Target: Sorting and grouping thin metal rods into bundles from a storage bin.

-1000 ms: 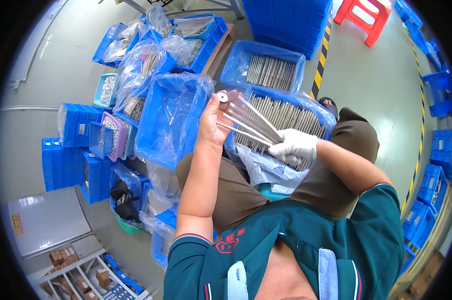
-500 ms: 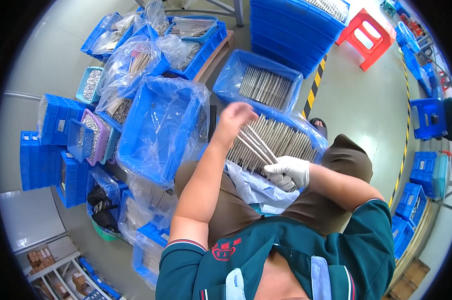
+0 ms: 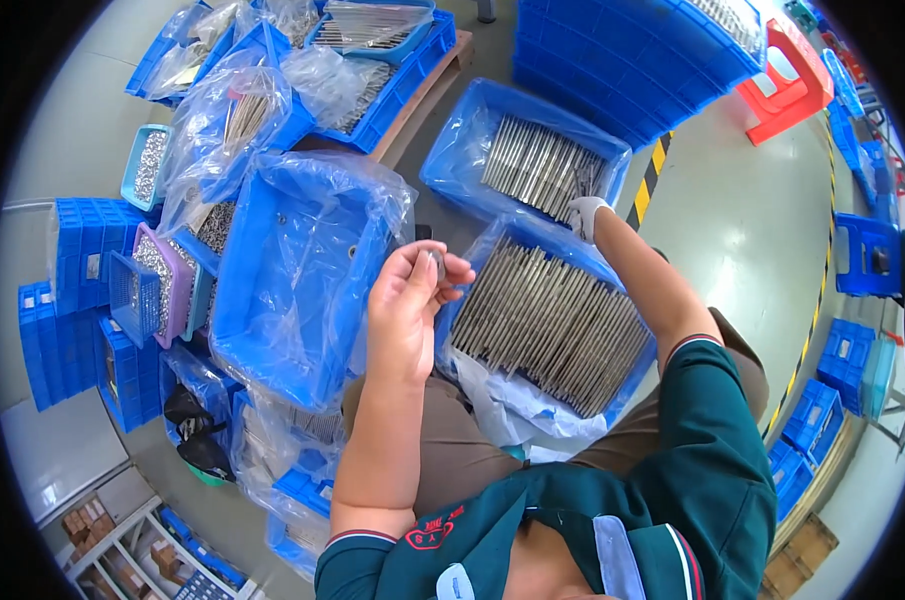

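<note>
Left hand (image 3: 404,310) bare, fingers pinched on small round metal part (image 3: 438,266). Right hand (image 3: 584,215) white-gloved, fingers curled into shiny rods (image 3: 547,325), grip unclear; blue plastic-lined crate (image 3: 632,390).

Bright, even light; sharp centre, glare on plastic, fisheye-bent edges.

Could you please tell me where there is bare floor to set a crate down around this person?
Bare grey floor lies on the right, between the rod crates and the small blue stool, past the striped line. A narrower strip runs along the far left edge. The left and front are crowded: the bag-lined crate, bags and stacked bins touch one another.
</note>
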The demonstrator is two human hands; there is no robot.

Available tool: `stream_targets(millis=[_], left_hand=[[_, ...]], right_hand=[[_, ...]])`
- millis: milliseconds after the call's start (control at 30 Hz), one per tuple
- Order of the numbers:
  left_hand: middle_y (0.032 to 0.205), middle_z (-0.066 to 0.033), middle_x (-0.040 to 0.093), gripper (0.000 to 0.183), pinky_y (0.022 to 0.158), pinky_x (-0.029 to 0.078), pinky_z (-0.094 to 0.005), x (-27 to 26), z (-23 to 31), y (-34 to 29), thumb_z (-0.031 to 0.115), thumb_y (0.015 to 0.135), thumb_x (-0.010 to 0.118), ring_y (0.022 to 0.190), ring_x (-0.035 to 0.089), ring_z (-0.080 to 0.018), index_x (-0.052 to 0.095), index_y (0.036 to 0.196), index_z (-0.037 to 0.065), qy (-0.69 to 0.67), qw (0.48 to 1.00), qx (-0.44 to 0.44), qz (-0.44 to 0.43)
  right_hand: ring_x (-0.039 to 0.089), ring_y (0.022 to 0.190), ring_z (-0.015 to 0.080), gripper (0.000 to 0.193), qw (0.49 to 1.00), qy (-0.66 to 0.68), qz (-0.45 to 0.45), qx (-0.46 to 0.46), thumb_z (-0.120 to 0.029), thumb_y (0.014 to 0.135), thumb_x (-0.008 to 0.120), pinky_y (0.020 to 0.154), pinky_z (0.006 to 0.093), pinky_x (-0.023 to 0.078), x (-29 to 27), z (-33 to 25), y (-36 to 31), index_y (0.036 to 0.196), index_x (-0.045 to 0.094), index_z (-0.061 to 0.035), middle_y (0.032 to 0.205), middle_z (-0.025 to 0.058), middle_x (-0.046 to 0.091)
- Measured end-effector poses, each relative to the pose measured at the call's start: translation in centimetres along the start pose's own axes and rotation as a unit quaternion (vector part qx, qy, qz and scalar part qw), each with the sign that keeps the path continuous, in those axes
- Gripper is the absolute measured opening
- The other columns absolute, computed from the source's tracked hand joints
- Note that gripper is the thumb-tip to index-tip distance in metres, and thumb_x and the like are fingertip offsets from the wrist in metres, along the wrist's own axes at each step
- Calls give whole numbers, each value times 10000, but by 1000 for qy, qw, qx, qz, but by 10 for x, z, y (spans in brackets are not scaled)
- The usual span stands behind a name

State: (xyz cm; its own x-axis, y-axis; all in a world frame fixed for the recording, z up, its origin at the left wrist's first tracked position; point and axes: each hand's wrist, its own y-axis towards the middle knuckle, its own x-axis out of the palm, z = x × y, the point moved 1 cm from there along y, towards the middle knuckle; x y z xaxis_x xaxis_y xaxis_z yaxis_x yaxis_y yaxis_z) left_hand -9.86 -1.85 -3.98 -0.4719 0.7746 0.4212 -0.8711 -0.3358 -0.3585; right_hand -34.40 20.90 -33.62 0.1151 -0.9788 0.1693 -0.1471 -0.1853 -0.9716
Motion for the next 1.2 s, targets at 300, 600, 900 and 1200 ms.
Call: stream_targets(millis=[300,600,900,1200], left_hand=[[927,-126,610,367,764,448,-312,-5,7,-1,308,903,558,855,600,-234,495,1097,3,5,1000,-24,17],[916,-140,603,428,777,447,-339,-6,11,2,337,876,596,838,592,-248,482,1106,-5,17,998,-49,43],[954,-137,617,396,794,442,-319,-8,13,-5,307,884,587,862,597,-218,494,1110,-5,-21,999,-45,7],[947,-149,634,362,767,446,-308,-13,9,-16,284,907,547,814,605,-211,509,1113,-11,-23,999,-22,-11]], right_hand=[[533,956,279,232,594,-752,225,-175,-153,838,548,813,363,441,-28,-35,151,1049,623,-92,1048,124,576],[627,968,329,234,785,-334,471,-224,-151,771,598,834,393,499,20,-39,94,945,660,-6,1021,199,647],[601,1042,297,256,715,-464,461,-247,-147,802,563,868,387,498,28,-49,23,1031,642,-63,1106,170,617],[582,1022,347,387,657,-452,364,-482,-344,799,545,880,384,452,15,-49,-20,1092,629,-106,1060,187,625]])
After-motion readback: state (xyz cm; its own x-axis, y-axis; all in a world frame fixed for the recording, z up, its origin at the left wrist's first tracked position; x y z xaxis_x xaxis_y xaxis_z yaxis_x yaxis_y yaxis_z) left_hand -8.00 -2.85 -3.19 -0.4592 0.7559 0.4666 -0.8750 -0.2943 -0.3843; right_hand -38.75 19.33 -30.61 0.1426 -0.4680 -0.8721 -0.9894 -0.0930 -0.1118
